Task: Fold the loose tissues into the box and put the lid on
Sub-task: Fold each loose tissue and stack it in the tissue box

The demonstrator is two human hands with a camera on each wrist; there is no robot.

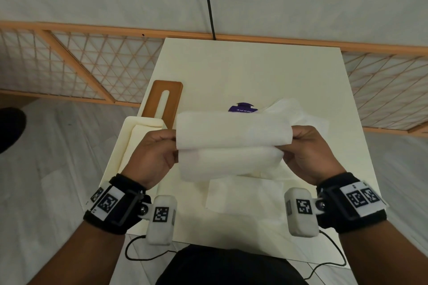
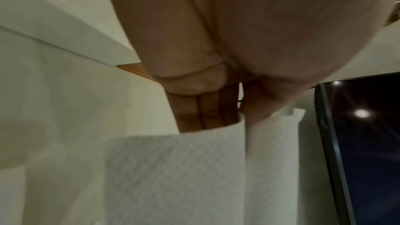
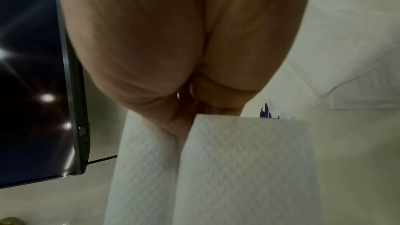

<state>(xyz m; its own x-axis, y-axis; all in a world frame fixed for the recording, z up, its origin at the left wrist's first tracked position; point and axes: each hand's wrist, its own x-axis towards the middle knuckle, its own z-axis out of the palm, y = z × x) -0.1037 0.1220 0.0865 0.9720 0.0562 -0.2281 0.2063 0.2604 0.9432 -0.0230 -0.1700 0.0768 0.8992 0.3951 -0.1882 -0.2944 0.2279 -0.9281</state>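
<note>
Step in hand: folding one tissue [image 1: 231, 143] in the air above the table [image 1: 254, 71], mid-fold, one flap lying over another.
Left hand [image 1: 152, 155]: pinching the tissue's left end, thumb on the near side, fingers [image 2: 203, 115] curled behind the sheet as seen from the left wrist.
Right hand [image 1: 308, 150]: pinching the right end the same way, thumb tucked into the crease between the two flaps in the right wrist view.
Tissue in the air: stretching level between both hands, held clear of the table, near the middle of the scene.
Folded tissue [image 1: 243, 194]: lying flat on the table just below the held one, on the near side.
Loose tissues [image 1: 298, 115]: lying spread on the table to the far right, partly hidden behind the held sheet.
Box [image 1: 129, 146]: sitting open at the table's left edge, partly under the left hand; contents impossible to tell.
Lid [image 1: 163, 102]: brown with a long slot, leaning at the far end of the box, not yet on.
Purple packet [image 1: 242, 107]: peeking out beyond the held tissue, mostly hidden.
Progress: judging as early to midway, with loose sheets waiting and the lid off.
Next move: probably closing the fold flat, keeping edges aligned, then carrying it left into the box; needing a light pinch, thin paper tearing or unfolding easily.
</note>
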